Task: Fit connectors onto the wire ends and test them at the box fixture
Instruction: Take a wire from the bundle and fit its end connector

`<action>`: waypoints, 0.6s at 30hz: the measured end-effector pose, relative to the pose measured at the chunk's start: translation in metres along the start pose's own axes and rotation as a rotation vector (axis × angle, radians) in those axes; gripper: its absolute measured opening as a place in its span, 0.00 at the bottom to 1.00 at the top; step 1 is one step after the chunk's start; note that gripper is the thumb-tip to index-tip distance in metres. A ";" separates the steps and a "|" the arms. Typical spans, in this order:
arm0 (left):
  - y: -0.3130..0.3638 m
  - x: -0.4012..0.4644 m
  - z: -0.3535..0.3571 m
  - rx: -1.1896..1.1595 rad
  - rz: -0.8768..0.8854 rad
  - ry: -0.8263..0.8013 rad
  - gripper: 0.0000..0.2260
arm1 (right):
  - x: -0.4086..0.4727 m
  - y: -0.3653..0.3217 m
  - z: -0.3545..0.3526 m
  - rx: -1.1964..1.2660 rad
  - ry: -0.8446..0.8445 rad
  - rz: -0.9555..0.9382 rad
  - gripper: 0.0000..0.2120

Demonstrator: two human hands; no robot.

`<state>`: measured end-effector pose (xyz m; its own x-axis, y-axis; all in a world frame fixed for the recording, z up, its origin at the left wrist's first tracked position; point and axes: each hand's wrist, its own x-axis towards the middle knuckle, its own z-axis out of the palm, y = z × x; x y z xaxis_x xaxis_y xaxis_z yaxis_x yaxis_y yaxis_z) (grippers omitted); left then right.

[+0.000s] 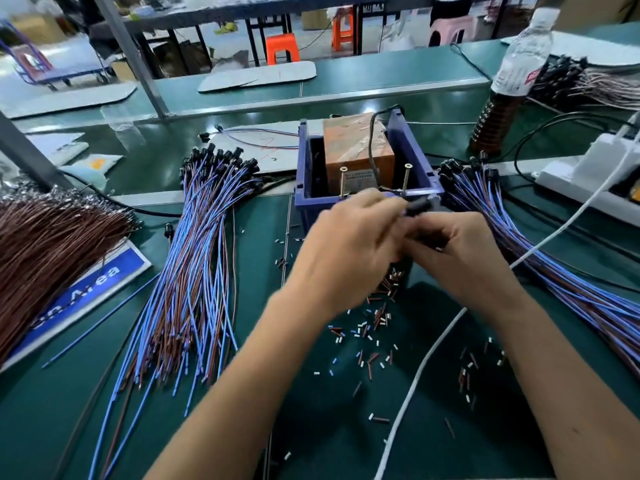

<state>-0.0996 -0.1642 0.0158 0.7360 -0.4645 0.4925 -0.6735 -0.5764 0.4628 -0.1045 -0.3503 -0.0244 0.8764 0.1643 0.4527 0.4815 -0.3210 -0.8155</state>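
Note:
My left hand (349, 244) and my right hand (464, 261) meet just in front of the blue box fixture (412, 147). Together they pinch a small black connector (419, 206) near the fixture's front rim; its wires are hidden under my fingers. An orange block with two upright screws (406, 176) sits inside the fixture. A fan of blue and brown wires with black connectors (194, 271) lies to the left. A similar bundle (540, 258) lies to the right.
Cut bits of wire insulation (367, 334) litter the green mat below my hands. A brown wire bundle (45, 251) lies far left over a blue sign. A white cable (422, 368), a white power strip (588, 181) and a bottle (509, 84) sit right.

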 end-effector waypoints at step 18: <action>-0.025 -0.022 0.038 -0.079 -0.125 0.170 0.06 | -0.001 0.006 -0.001 0.252 0.085 0.256 0.03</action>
<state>-0.0963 -0.1656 -0.0343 0.7962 -0.2694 0.5417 -0.5863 -0.5646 0.5809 -0.1027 -0.3538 -0.0293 0.9698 0.0274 0.2423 0.2438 -0.0999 -0.9647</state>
